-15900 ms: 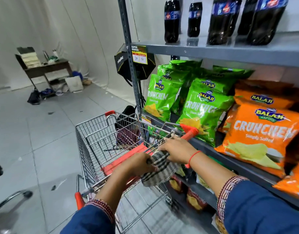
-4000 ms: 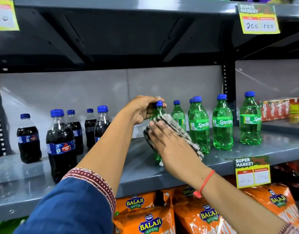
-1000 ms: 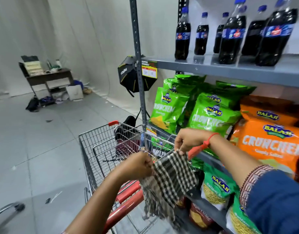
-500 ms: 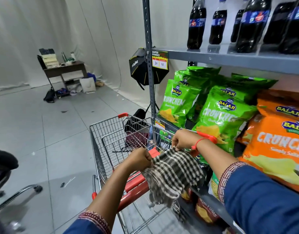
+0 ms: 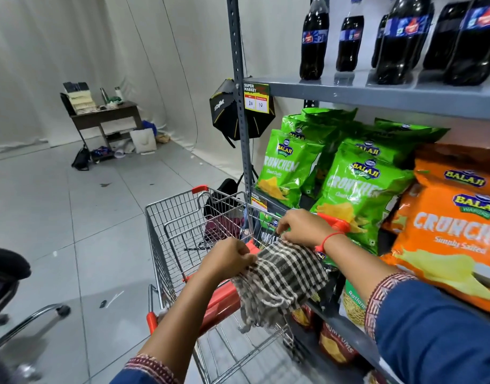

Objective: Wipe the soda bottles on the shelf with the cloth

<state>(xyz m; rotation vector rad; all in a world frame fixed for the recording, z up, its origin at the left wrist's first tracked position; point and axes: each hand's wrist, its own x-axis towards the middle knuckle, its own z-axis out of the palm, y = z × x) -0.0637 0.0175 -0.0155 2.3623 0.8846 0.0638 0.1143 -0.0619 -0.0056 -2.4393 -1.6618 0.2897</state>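
A checked black-and-white cloth (image 5: 279, 284) hangs over the red handle of a wire shopping cart (image 5: 180, 225). My left hand (image 5: 227, 261) pinches its left edge and my right hand (image 5: 302, 228) grips its upper right corner. Several dark cola bottles (image 5: 314, 40) with blue labels stand on the grey shelf (image 5: 376, 91) at the upper right, well above both hands. Their caps are cut off by the frame's top edge.
Green chip bags (image 5: 357, 187) and orange chip bags (image 5: 454, 231) fill the shelf below the bottles, close to my right arm. A black softbox (image 5: 232, 112) hangs by the shelf post. A desk (image 5: 105, 115) stands far left, and a chair base (image 5: 24, 320) sits near left.
The cloth has been lowered from a spread hang between my hands to lie draped across the cart handle. My hands moved down slightly with it.
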